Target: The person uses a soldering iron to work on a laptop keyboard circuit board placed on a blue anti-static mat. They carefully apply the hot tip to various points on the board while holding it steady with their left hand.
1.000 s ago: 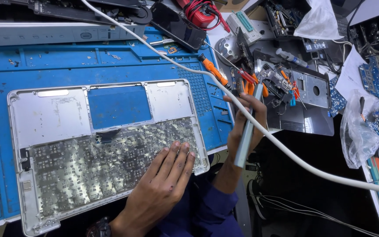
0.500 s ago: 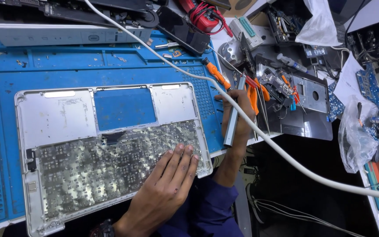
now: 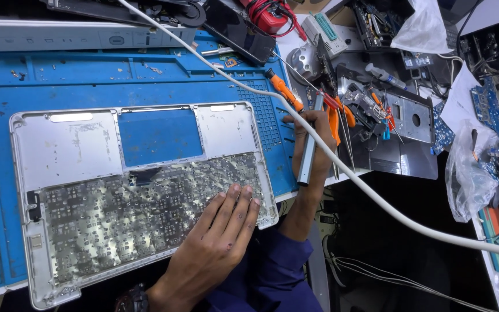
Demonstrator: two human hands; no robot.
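A silver laptop top case lies upside down on a blue work mat, with the back of its keyboard exposed. My left hand rests flat on the keyboard's lower right corner, fingers together, holding nothing. My right hand is just past the mat's right edge and grips a slim silver pen-shaped tool, which points down toward me. A white cable crosses over that hand.
An orange-handled screwdriver and orange pliers lie by my right hand. Metal plates, circuit boards, a plastic bag and loose parts crowd the right side. A red meter and a white device sit at the back.
My right hand has shifted slightly left toward the mat's edge with the silver tool, now held higher in the grip. My left hand stays flat on the keyboard.
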